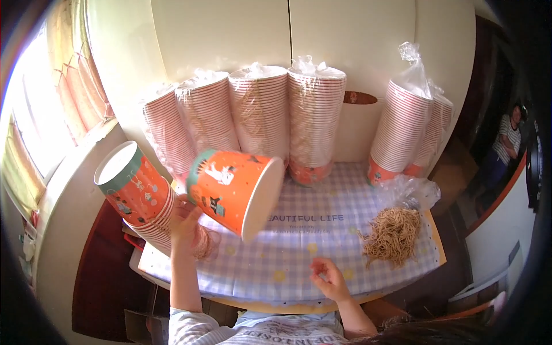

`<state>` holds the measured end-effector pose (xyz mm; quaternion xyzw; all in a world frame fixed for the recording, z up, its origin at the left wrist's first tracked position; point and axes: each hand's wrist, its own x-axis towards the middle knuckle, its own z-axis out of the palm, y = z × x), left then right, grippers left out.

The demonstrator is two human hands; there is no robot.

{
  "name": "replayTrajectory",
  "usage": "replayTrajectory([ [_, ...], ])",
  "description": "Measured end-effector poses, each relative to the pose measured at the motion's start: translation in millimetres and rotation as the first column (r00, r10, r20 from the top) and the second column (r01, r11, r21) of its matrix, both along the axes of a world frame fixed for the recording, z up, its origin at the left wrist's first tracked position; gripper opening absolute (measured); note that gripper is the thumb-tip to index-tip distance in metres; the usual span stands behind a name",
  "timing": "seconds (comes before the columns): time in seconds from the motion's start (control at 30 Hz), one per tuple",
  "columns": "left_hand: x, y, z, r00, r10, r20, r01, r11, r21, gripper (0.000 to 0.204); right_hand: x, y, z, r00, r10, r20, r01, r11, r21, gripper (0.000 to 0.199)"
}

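An orange paper bucket (227, 187) with a green band and printed figures is tilted on its side above the table. My left hand (185, 221) is closed on its left side, with some fingers hidden behind it. The bucket's broad pale end faces right. Beside that hand, a leaning stack of matching buckets (135, 187) stands at the table's left edge, its top one showing a white end. My right hand (329, 280) is over the front of the table, fingers loosely bent and apart, with nothing visible in it.
Several tall plastic-wrapped bucket stacks (316, 121) line the back, with more wrapped stacks (399, 126) at back right. A tan heap of paper cords (392, 236) lies by a crumpled plastic bag (411, 191) on the checked tablecloth (310, 247). A person (506, 138) is at far right.
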<state>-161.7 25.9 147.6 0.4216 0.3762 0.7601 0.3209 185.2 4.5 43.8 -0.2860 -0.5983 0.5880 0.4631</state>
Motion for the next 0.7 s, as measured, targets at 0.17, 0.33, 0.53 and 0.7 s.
replayTrajectory([
  [0.17,26,1,-71,0.705,-0.385,0.595,0.580,0.796,-0.173,0.018,-9,26,-1,0.996,-0.089,-0.011,0.090,0.970,0.225,0.093],
  [0.33,71,0,-102,0.585,-0.478,0.656,0.775,0.569,-0.276,0.038,-3,31,-8,0.983,-0.178,0.051,0.146,0.914,0.378,0.119],
  [0.53,105,-3,-132,0.599,-0.418,0.683,0.783,0.487,-0.387,0.036,12,36,-29,0.984,0.012,0.177,-0.018,0.999,0.032,0.111],
  [0.7,115,-7,-129,0.838,-0.407,0.364,0.545,0.585,-0.601,0.033,14,32,-24,0.955,-0.168,0.244,0.143,0.983,0.118,0.114],
])
